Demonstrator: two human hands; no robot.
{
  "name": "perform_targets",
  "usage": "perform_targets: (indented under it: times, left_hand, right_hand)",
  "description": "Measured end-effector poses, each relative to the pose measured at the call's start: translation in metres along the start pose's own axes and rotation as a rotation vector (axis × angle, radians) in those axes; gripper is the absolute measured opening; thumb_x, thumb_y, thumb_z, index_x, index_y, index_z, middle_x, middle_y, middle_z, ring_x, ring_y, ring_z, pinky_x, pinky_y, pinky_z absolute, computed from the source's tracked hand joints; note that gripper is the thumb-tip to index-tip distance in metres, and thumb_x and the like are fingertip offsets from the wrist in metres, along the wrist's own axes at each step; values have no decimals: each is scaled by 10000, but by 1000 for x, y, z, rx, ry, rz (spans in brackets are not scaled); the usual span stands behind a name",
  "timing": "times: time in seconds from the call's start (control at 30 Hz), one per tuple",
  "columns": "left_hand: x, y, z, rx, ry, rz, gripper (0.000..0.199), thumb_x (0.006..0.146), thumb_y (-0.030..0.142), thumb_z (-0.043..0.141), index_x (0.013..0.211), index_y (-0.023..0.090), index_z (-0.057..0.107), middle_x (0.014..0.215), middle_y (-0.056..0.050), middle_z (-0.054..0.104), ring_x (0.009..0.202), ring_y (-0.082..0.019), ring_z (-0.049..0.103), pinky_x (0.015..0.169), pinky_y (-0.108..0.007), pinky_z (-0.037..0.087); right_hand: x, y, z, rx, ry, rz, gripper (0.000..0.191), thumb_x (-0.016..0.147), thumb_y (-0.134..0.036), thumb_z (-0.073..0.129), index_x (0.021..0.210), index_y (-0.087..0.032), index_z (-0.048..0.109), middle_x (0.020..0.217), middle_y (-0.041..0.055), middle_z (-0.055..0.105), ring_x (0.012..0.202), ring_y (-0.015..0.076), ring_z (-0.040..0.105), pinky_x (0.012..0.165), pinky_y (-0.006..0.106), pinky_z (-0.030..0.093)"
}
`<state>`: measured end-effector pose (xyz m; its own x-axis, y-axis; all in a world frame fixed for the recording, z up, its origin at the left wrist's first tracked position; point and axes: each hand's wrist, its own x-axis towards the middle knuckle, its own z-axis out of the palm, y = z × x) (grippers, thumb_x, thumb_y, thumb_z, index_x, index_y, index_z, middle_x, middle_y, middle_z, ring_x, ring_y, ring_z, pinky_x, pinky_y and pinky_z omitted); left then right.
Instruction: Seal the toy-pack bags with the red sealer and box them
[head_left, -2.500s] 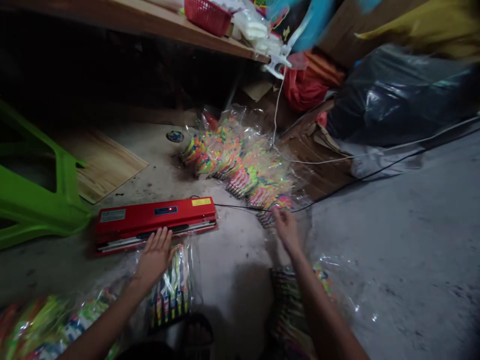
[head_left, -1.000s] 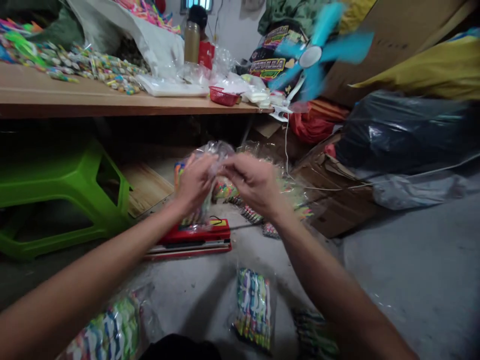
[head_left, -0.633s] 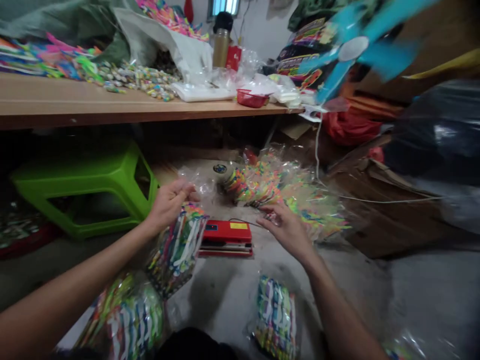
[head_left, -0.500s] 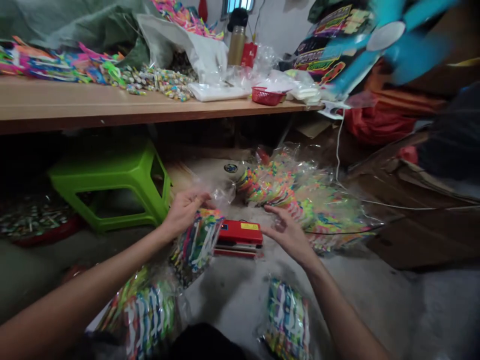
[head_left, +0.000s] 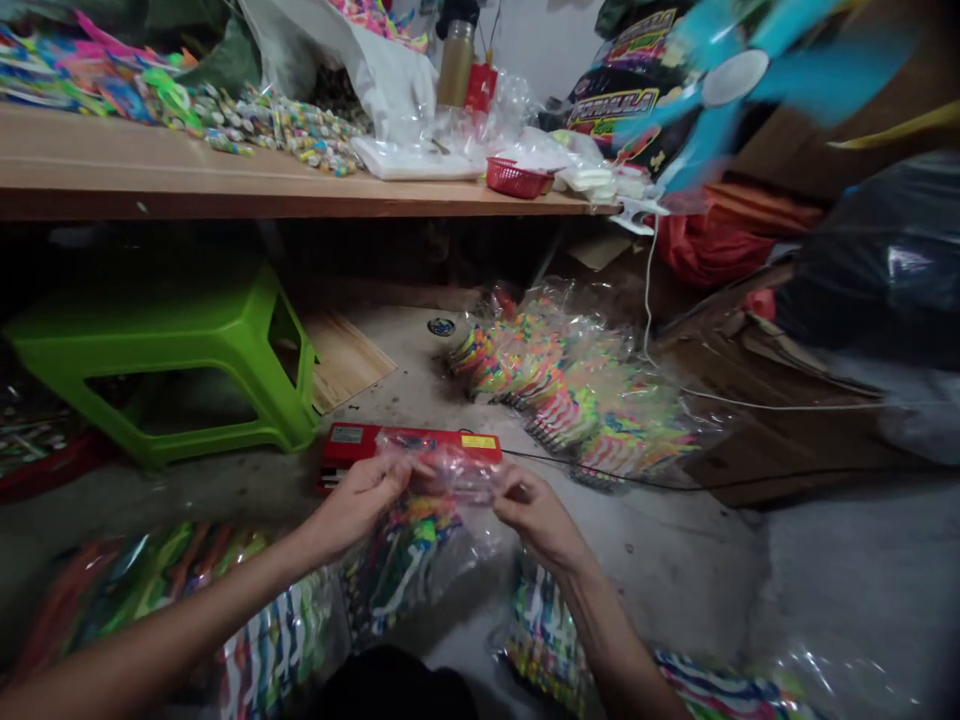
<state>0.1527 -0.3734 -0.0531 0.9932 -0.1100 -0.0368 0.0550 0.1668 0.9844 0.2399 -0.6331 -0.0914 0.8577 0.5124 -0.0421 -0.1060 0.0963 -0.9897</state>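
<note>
A clear plastic bag of colourful strips [head_left: 412, 565] hangs between my two hands, its empty top edge stretched over the front of a red sealing machine [head_left: 349, 445] on the floor. My left hand [head_left: 367, 495] pinches the top left of the bag. At the right corner of the same edge, my right hand [head_left: 536, 510] closes on the plastic. The bag's filled part hangs below the machine. Another filled bag [head_left: 544, 620] lies beneath my right forearm, and more filled bags [head_left: 277, 640] lie under my left forearm.
Beyond the machine, many filled bags [head_left: 577, 390] are piled on the floor. A green stool [head_left: 165, 340] stands at left, near a wooden board [head_left: 352, 360]. A table [head_left: 300, 200] spans the back with a red basket [head_left: 517, 178]. A blue fan [head_left: 735, 80] spins at upper right.
My right hand has moved in and taken hold of the bag's top edge, which was held only by my left hand. The bag's top now spans the machine. The view has shifted.
</note>
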Motion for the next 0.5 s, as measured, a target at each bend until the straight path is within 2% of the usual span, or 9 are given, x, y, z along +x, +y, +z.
perform_targets:
  times: [0.07,0.1,0.17,0.23,0.33,0.4,0.43,0.5]
  left_hand:
    - [-10,-17,3,-172,-27,-130,592,840,748,746,938,165,743,984,-98,794,914,-226,767,949,-380,598]
    - [-13,-25,4,-253,-50,-192,588,820,738,774,934,163,731,964,-98,793,912,-231,769,943,-381,598]
    - [-17,-40,6,-386,-80,-305,584,793,711,819,932,156,704,931,-101,787,902,-242,774,928,-382,599]
    - [-18,-54,5,-488,-72,-410,597,768,695,849,936,149,676,907,-108,781,869,-256,779,894,-390,607]
    - [-16,-80,0,-618,-43,-582,623,740,679,877,950,138,649,915,-129,776,858,-291,786,858,-408,619]
    - [-14,-101,-2,-693,-20,-648,595,758,635,886,970,132,648,958,-141,777,911,-308,787,873,-409,622]
    - [-11,-113,-3,-726,0,-666,561,783,603,882,975,131,648,977,-141,776,929,-307,787,876,-401,623]
    - [-4,-137,-2,-777,68,-668,450,869,518,839,978,124,652,988,-140,774,925,-283,785,867,-373,627]
  right_hand:
    - [-27,2,-7,-96,-59,-41,496,678,-481,971,687,-157,596,975,59,631,1049,184,605,859,244,474]
    - [-39,3,-7,-110,-132,-1,499,716,-495,947,702,-157,579,1023,71,644,1094,198,607,884,260,473]
    - [-61,5,-4,-104,-290,145,519,794,-545,879,747,-167,527,995,67,650,990,182,622,842,267,465]
    - [-75,9,0,-152,-371,256,494,826,-545,839,792,-177,510,906,33,622,844,146,577,770,248,426]
    - [-78,21,-5,-379,-311,317,352,793,-373,833,980,-195,593,868,-8,575,797,132,513,723,237,372]
    - [-68,33,-16,-530,-228,330,402,764,-272,793,1126,-208,630,874,-14,573,805,142,518,739,246,374]
    - [-61,41,-23,-587,-181,316,384,757,-260,772,1119,-202,658,875,-6,576,820,151,528,763,256,382]
    - [-43,60,-35,-632,-66,251,267,727,-308,779,942,-171,700,900,30,590,878,173,544,807,276,398]
